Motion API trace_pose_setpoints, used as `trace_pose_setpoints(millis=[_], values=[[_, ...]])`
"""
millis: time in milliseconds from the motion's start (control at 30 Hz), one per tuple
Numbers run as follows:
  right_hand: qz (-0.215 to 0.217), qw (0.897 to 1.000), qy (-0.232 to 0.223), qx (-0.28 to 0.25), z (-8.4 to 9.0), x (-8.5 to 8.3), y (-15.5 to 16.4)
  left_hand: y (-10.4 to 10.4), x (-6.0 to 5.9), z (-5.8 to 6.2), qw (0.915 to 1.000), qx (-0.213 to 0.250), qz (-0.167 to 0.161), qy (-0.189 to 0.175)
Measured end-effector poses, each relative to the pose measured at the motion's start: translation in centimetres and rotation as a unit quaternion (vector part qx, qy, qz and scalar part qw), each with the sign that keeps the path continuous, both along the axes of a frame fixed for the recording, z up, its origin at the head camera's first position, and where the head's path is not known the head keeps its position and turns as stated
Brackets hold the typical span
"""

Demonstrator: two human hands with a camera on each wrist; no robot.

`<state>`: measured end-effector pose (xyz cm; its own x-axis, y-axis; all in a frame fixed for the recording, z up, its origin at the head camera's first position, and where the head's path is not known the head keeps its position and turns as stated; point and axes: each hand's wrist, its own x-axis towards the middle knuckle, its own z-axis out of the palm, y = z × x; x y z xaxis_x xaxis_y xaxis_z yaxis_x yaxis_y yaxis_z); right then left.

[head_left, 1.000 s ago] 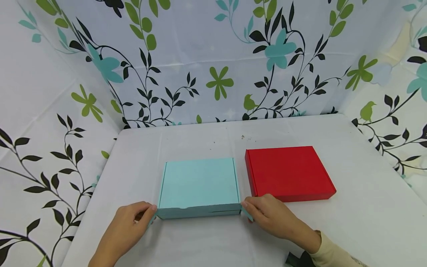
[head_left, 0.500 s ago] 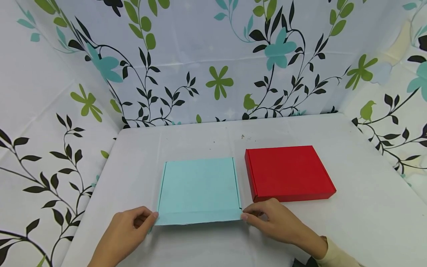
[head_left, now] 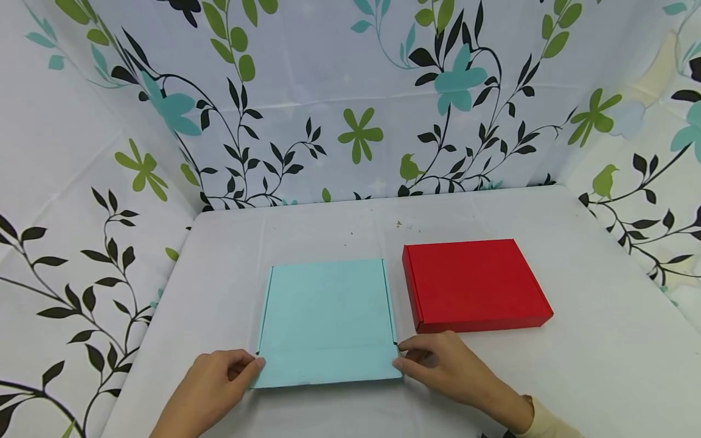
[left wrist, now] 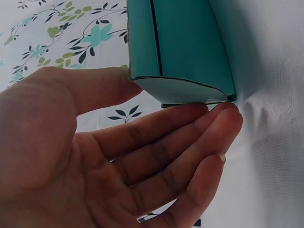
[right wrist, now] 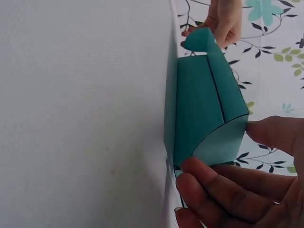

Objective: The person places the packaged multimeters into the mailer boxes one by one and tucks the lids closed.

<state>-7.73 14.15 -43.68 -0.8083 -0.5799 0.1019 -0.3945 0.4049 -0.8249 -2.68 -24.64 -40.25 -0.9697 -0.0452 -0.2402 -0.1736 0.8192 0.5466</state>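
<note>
A flat teal cardboard box (head_left: 327, 310) lies on the white table (head_left: 339, 231), its lid raised at the near edge. My left hand (head_left: 256, 365) pinches the lid's rounded left side tab (left wrist: 180, 90) between thumb and fingers (left wrist: 190, 118). At the near right corner my right hand (head_left: 398, 358) pinches the matching right tab (right wrist: 221, 145). The right wrist view also shows the left hand (right wrist: 223, 19) at the far tab (right wrist: 199, 40). The box's inside is hidden.
A shut red box (head_left: 473, 283) lies just right of the teal one, a narrow gap between them. Floral cloth walls (head_left: 350, 103) close in the table at the back and both sides. A few dark crumbs (head_left: 405, 225) lie behind the boxes.
The teal lid's front flap has come out of the box and swung up toward me. Both hands have moved slightly nearer with its side tabs. The red box has not moved.
</note>
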Motion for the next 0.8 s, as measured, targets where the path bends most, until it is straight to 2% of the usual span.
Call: trace_pose_setpoints(millis=[267,533,700,800], values=[[-0.010,1.000,-0.026,-0.006,-0.33,0.19,-0.23,-0.15,-0.01,-0.39,0.9998,0.012,-0.017,0.000],[-0.016,0.999,-0.029,-0.006,-0.48,0.11,-0.31,-0.45,0.07,-0.33,0.9978,0.020,-0.059,0.024],[-0.014,1.000,-0.022,-0.009,-0.58,0.10,-0.30,-0.45,0.10,-0.32,0.9975,0.024,-0.062,0.026],[-0.018,0.999,-0.026,-0.007,-0.55,0.15,-0.31,-0.36,0.04,-0.35,0.9983,0.021,-0.051,0.017]])
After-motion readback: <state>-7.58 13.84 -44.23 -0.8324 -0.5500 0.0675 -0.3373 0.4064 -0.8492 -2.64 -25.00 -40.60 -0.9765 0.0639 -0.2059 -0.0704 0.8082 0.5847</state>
